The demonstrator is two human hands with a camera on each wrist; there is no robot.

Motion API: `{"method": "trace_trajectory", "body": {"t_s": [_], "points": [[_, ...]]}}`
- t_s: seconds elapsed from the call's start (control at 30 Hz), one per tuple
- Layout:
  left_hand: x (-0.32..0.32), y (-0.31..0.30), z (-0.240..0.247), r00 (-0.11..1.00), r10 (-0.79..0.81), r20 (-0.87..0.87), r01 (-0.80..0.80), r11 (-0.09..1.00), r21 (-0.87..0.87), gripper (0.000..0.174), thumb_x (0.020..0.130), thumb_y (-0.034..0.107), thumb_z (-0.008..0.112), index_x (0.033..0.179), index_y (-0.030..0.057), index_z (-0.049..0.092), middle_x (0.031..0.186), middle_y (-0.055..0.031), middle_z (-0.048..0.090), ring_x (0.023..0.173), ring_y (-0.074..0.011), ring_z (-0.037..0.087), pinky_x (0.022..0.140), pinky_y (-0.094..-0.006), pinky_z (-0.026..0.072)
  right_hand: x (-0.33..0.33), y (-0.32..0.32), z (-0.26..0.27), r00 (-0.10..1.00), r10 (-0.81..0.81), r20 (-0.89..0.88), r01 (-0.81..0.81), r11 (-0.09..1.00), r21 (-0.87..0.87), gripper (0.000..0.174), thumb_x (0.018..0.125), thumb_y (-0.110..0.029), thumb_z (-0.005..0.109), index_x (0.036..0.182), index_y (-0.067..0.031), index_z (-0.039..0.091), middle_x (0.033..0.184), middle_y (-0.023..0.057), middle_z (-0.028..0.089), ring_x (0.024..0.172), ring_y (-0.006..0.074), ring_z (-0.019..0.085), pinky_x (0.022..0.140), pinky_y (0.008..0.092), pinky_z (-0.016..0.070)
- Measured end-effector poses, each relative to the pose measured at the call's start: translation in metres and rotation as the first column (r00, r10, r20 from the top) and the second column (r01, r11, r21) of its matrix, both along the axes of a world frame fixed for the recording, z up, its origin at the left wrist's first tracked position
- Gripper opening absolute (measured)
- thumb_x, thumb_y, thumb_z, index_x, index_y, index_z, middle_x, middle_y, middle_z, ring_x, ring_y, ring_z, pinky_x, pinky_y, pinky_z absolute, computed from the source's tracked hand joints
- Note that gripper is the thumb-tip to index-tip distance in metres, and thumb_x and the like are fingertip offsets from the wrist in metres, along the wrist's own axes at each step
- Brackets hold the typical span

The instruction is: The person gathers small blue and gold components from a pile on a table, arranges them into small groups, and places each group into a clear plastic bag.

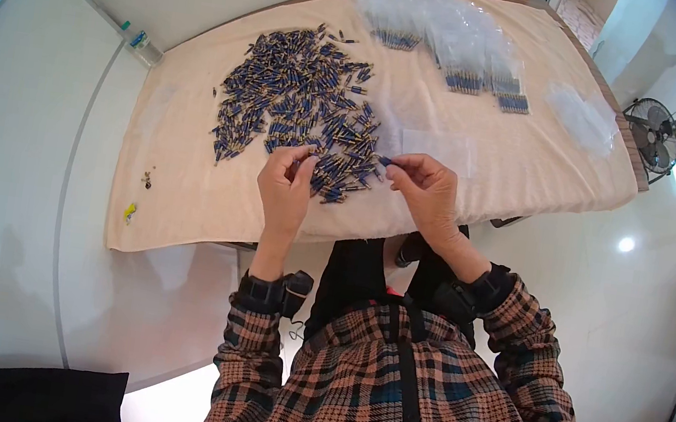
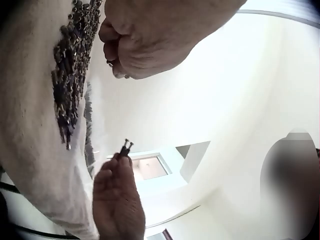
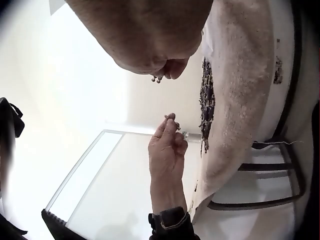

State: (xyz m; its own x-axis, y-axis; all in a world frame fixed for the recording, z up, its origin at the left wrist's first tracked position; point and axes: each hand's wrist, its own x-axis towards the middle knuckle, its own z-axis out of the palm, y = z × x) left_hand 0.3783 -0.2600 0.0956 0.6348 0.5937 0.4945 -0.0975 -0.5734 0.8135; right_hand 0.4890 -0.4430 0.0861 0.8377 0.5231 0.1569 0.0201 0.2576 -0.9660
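Note:
A large heap of small blue-and-brass pieces (image 1: 295, 84) covers the middle-left of the cloth. Above its near edge my left hand (image 1: 286, 182) pinches something small between thumb and fingers, mostly hidden by the fingertips. My right hand (image 1: 429, 196), at the heap's right edge, pinches small dark blue pieces (image 1: 384, 160) that point toward the left hand. In the left wrist view, two dark pieces with metal ends (image 2: 127, 146) stick out of the right hand (image 2: 119, 200). The right wrist view shows the left hand (image 3: 167, 160) with its fingertips together.
Clear plastic bags (image 1: 434, 22) with rows of blue pieces lie at the back right, with empty bags (image 1: 585, 116) farther right. One flat bag (image 1: 437, 149) is beyond the right hand. A yellow item (image 1: 130, 210) sits at the front left. A fan (image 1: 653, 134) stands beyond the table.

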Motion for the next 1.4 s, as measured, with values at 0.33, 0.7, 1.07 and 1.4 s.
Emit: {"method": "trace_trajectory", "body": {"t_s": [0.33, 0.7, 1.07, 1.4], "points": [[-0.001, -0.022, 0.0, 0.98, -0.18, -0.087, 0.143, 0.935, -0.326, 0.018, 0.089, 0.007, 0.065, 0.104, -0.0012, 0.066, 0.08, 0.0001, 0.062, 0.059, -0.0028, 0.048, 0.05, -0.0171, 0.0369, -0.001, -0.004, -0.006, 0.994, 0.086, -0.067, -0.09, 0.995, -0.047, 0.016, 0.085, -0.005, 0.068, 0.098, 0.004, 0.067, 0.081, 0.0031, 0.068, 0.071, 0.0059, 0.062, 0.063, 0.0209, 0.0516], [-0.02, -0.053, -0.005, 0.903, -0.429, -0.01, 0.294, 0.636, -0.713, 0.008, 0.091, 0.008, 0.063, 0.091, 0.0, 0.064, 0.069, -0.0007, 0.061, 0.051, -0.0039, 0.048, 0.043, -0.0182, 0.0354, -0.034, -0.017, 0.005, 0.942, 0.247, -0.226, -0.267, 0.962, -0.063, 0.018, 0.084, -0.004, 0.069, 0.1, 0.0045, 0.067, 0.085, 0.0058, 0.068, 0.076, 0.0087, 0.064, 0.068, 0.0217, 0.0535], [0.014, -0.026, 0.008, 0.931, -0.354, -0.089, 0.299, 0.88, -0.37, 0.009, 0.09, 0.009, 0.063, 0.09, 0.0001, 0.064, 0.077, -0.0032, 0.063, 0.058, -0.0084, 0.052, 0.051, -0.0223, 0.0407, 0.002, -0.02, 0.006, 0.984, 0.1, -0.149, -0.09, 0.993, 0.073, 0.018, 0.084, -0.003, 0.068, 0.1, 0.0048, 0.068, 0.083, 0.007, 0.069, 0.074, 0.0101, 0.064, 0.068, 0.0222, 0.0537], [0.03, -0.029, 0.0, 0.916, -0.008, -0.402, 0.187, 0.894, 0.408, 0.012, 0.081, 0.01, 0.066, 0.09, 0.0037, 0.065, 0.09, -0.0119, 0.06, 0.08, -0.0297, 0.06, 0.068, -0.0361, 0.0468, 0.021, -0.057, 0.003, 0.992, 0.116, -0.048, -0.122, 0.98, -0.155, 0.016, 0.084, -0.003, 0.068, 0.098, 0.0043, 0.069, 0.08, 0.0074, 0.069, 0.062, 0.0068, 0.06, 0.056, 0.0203, 0.0502]]}}
